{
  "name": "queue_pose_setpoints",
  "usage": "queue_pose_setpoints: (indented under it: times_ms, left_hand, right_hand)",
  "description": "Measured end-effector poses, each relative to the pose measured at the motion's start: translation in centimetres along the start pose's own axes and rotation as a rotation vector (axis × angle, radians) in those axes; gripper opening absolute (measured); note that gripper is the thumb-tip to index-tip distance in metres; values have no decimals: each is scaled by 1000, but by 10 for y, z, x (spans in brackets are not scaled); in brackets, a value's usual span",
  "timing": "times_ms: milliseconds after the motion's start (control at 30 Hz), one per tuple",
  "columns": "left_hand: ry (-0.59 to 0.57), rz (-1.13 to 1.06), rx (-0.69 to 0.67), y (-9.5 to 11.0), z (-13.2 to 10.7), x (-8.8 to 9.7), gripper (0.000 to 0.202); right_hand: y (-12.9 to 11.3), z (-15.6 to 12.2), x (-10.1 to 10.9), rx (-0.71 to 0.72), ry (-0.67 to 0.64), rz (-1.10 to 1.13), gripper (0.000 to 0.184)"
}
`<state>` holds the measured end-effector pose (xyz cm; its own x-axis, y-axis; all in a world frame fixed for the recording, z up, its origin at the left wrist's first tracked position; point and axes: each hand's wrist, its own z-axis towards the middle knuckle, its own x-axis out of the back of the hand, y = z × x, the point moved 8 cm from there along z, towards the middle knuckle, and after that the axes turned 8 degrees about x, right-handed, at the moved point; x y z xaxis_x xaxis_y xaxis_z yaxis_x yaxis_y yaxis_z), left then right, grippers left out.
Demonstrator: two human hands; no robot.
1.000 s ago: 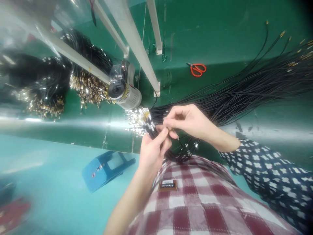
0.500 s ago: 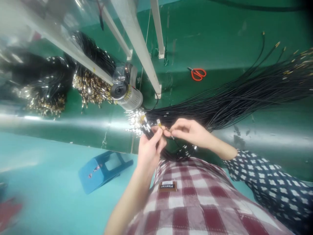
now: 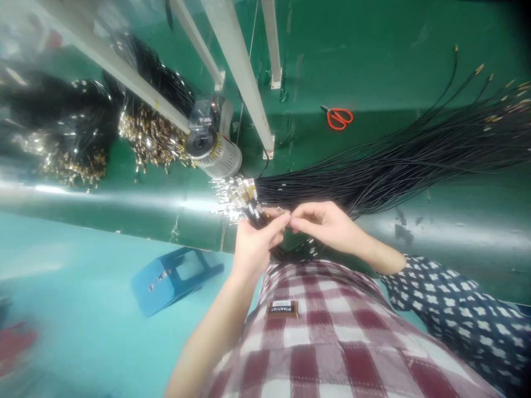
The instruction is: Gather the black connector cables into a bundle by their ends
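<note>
My left hand is closed around a bundle of thin black cables whose silver connector ends fan out up and to the left. My right hand pinches a single black cable right beside the left thumb, fingertips touching the bundle. A long sheaf of black cables spreads from my hands across the green table to the right, with gold tips at its far end. A few loose connector ends hang below my hands near my checked shirt.
Orange-handled scissors lie on the table behind the cables. A small silver motor tool sits by white frame bars. Bagged black cables with gold connectors are piled at left. A blue stool stands on the teal floor.
My right hand has come down and in toward the left hand, bringing one cable end against the bundle. The bundle has stayed in my left hand.
</note>
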<state>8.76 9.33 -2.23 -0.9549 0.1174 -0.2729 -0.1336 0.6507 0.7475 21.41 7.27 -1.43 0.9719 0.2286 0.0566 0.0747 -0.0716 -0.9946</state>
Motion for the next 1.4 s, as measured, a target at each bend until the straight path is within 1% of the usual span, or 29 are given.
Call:
queue_pose_setpoints:
  times_ms: [67, 133, 167, 233, 300, 333, 400, 433, 467, 500, 600, 667, 767, 833, 933, 1000, 1067, 1133, 1167, 1233, 1333, 1400]
  left_hand:
    - [55, -43, -37, 2, 0, 5, 19]
    - [77, -76, -40, 1, 1, 8, 19]
    - [77, -86, -32, 0, 2, 9, 19]
    - [64, -100, -13, -1, 2, 9, 19]
    - [40, -101, -4, 0, 3, 7, 18]
    - [27, -99, -4, 1, 3, 6, 18]
    - [-2, -90, 1, 2, 3, 4, 15]
    - [-10, -83, 5, 2, 4, 4, 14]
    - [-12, -77, 11, 1, 4, 5, 15]
    - [-10, -72, 17, 0, 4, 6, 19]
    - [-14, -68, 28, -3, 4, 7, 32]
    - [-35, -76, 29, -4, 3, 5, 33]
    - [-53, -82, 21, -4, 2, 3, 31]
    - [-29, -86, 11, -4, 1, 5, 29]
    - [57, -114, -14, -3, 1, 13, 24]
    - [69, -118, -15, -3, 2, 14, 24]
    - [40, -91, -9, -3, 3, 10, 25]
    - [37, -60, -24, -1, 4, 10, 22]
    - [56, -54, -38, 0, 4, 13, 21]
    - [110, -60, -53, 0, 4, 24, 21]
    - [185, -98, -30, -6, 4, 44, 22]
    - [219, -123, -16, -10, 5, 56, 23]
  right_hand:
    - [5, -8, 7, 50, -21, -175, 20]
    - [13, -17, 15, 82, -50, -368, 18]
    - [17, -21, 19, 84, -58, -439, 17]
    - [20, -23, 23, 100, -34, -499, 20]
    - [14, -19, 20, 153, 8, -484, 31]
    - [9, -15, 14, 189, 7, -464, 32]
    - [1, -7, -1, 228, -49, -413, 21]
    - [0, -3, -8, 216, -75, -382, 22]
    - [0, 0, -12, 190, -83, -346, 27]
    - [1, 2, -14, 156, -72, -308, 30]
    - [6, 3, -11, 68, 15, -225, 32]
    - [7, 2, -9, 52, 60, -210, 34]
    - [11, 2, -7, 38, 95, -179, 34]
    - [14, 1, -4, 18, 115, -152, 34]
    - [17, -1, 0, -16, 155, -131, 34]
    - [17, -1, -1, -24, 153, -137, 34]
    - [17, 2, -4, -24, 113, -153, 35]
    - [20, 9, -3, -15, 72, -144, 34]
    - [23, 14, 2, -17, 76, -126, 32]
    - [36, 24, 20, -64, 147, -55, 29]
    - [64, 32, 56, -232, 298, 128, 28]
    - [76, 32, 70, -287, 317, 227, 30]
